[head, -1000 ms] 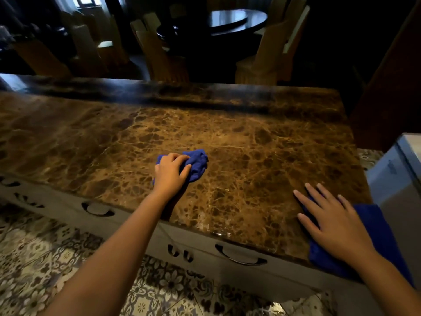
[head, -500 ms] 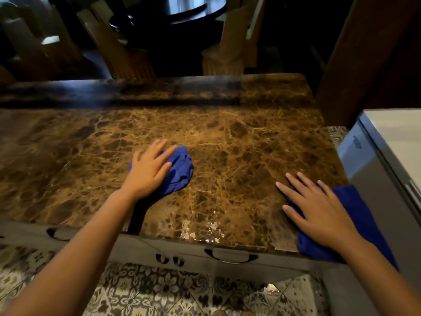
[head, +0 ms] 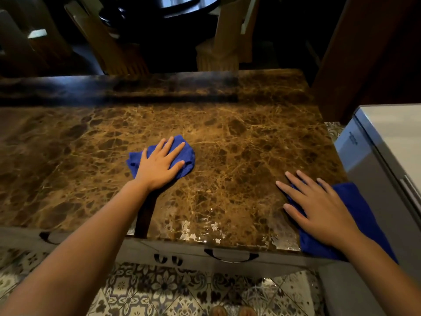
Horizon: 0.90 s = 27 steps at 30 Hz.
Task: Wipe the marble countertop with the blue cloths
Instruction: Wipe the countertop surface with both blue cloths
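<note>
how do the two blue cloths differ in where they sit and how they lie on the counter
The left cloth is bunched into a small wad under the left hand, well in from the edges of the marble countertop. The right cloth is spread flatter under the right hand, at the near right corner, overhanging the front edge. Both are the same deep blue, each pressed by a flat, open palm.

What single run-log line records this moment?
left hand: flat on blue cloth | right hand: flat on second blue cloth, corner | countertop: wet near edge
</note>
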Available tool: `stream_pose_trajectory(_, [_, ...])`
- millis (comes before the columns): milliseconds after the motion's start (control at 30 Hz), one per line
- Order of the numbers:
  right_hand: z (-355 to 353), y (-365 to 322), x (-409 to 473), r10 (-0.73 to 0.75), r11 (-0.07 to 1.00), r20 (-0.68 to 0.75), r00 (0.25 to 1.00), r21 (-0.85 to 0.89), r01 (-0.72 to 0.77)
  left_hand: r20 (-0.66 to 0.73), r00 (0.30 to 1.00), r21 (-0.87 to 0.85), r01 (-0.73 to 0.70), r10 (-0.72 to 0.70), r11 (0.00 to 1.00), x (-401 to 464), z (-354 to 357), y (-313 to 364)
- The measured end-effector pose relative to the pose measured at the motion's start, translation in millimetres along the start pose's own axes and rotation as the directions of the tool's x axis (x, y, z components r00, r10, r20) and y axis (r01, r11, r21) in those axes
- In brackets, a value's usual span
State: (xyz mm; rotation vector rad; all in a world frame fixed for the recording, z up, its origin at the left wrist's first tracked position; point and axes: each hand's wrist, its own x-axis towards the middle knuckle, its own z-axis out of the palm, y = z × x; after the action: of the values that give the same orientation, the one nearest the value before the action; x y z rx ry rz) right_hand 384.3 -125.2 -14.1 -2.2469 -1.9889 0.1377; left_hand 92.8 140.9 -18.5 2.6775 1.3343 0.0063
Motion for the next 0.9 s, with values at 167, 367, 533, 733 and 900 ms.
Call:
stream_pose_trajectory(167, [0.2, 0.1, -0.1, -0.010, 1.000, -0.012, 1.000, 0.010, 0.010, 0.004, 0.976, -0.001, -0.217, 0.217, 0.976, -48.9, 10.0, 27.1])
stream_pose_trajectory(367, [0.2, -0.7, -0.9, -0.028, 0.999, -0.025, 0.999, 0.019, 0.028, 0.021, 0.939, -0.011, -0.343, 0.343, 0.939, -102.4, 16.8, 57.4])
stream_pose_trajectory(533, [0.5, 0.8, -0.3, -0.042, 0.999, -0.015, 0.999, 0.009, 0.042, 0.001, 0.933, -0.034, -0.359, 0.359, 0.933, -128.2, 17.7, 70.6])
stream_pose_trajectory(733, [-0.6, 0.9, 0.0, -0.040, 0.999, -0.009, 0.999, 0.028, 0.040, -0.111, 0.906, -0.032, -0.415, 0.409, 0.909, -157.7, 25.9, 72.7])
stream_pose_trajectory(900, [0.0, 2.3, -0.4, -0.053, 0.998, -0.013, 0.999, 0.021, 0.053, -0.262, 0.836, -0.041, -0.509, 0.482, 0.860, -173.9, 36.4, 62.3])
